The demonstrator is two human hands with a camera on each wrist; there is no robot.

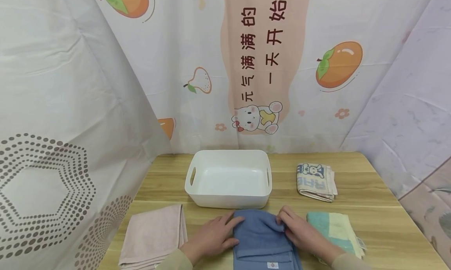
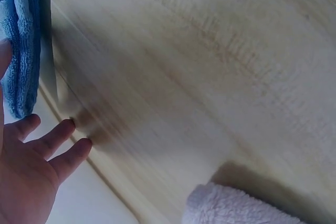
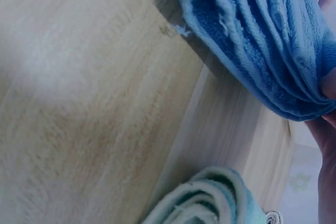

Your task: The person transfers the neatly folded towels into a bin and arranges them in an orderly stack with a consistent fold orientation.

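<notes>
Label (image 1: 273, 265) on blue towel (image 1: 258, 227): head view only.

Up the peach panel (image 1: 261, 66) of the curtain (image 1: 183, 39) ran dark red lettering (image 1: 248, 41), sideways: 元气满满的, then 一天开始, one more character cut off! Down on the blue towel (image 1: 258, 233), a white label (image 1: 273, 265) showed, its print too small to read.

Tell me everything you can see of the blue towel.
The blue towel looks like soft terry cloth, folded into several layers, their looped edges plain in the right wrist view. A small white label shows near the head picture's lower edge, which cuts the towel off. It lies on the table, just on the near side of the white basket. The left hand touches its left edge; the right hand pinches its far right corner.
</notes>
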